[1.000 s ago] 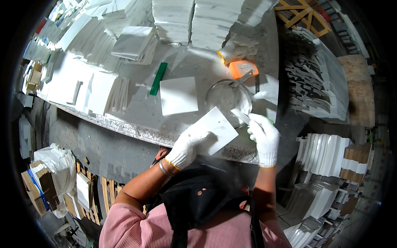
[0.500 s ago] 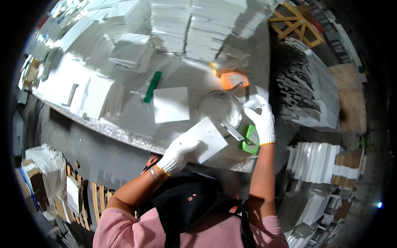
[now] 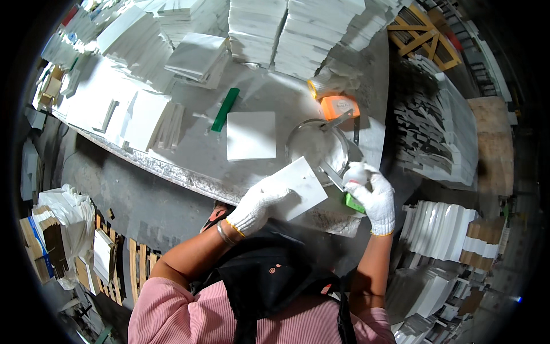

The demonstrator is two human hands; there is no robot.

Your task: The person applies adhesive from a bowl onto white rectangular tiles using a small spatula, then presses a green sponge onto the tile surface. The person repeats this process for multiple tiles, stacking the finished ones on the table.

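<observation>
Bowl (image 3: 289, 150) of round, shiny metal sits on the grey desk (image 3: 197, 157), holding pale, pasty-looking stuff. Nearer than the bowl, the left hand (image 3: 260, 200), in a ribbed white glove, grasps 1 flat white tile (image 3: 309, 192) by its left side; 1 tile corner overlaps the bowl's rim in view, though I cannot tell whether they touch. The right hand (image 3: 375, 200), gloved alike, pinches a small whitish lump (image 3: 356, 172) at the bowl's near right; what it is, I cannot make out.

The tile's smooth face could slide in the knit glove, since only 1 side is held, and its thin edges might chip against the metal. 1 flat scraper (image 3: 332, 175) slants over the bowl's near-right rim, close to the right thumb; a stray knuckle could knock it off.

Right of the bowl and partly under the right hand is a bright green box (image 3: 352, 203); beyond the bowl, a blocky orange box (image 3: 339, 107). Left of the bowl lie a 2nd square tile (image 3: 251, 136), matte white, and a straight green strip (image 3: 225, 109).
</observation>
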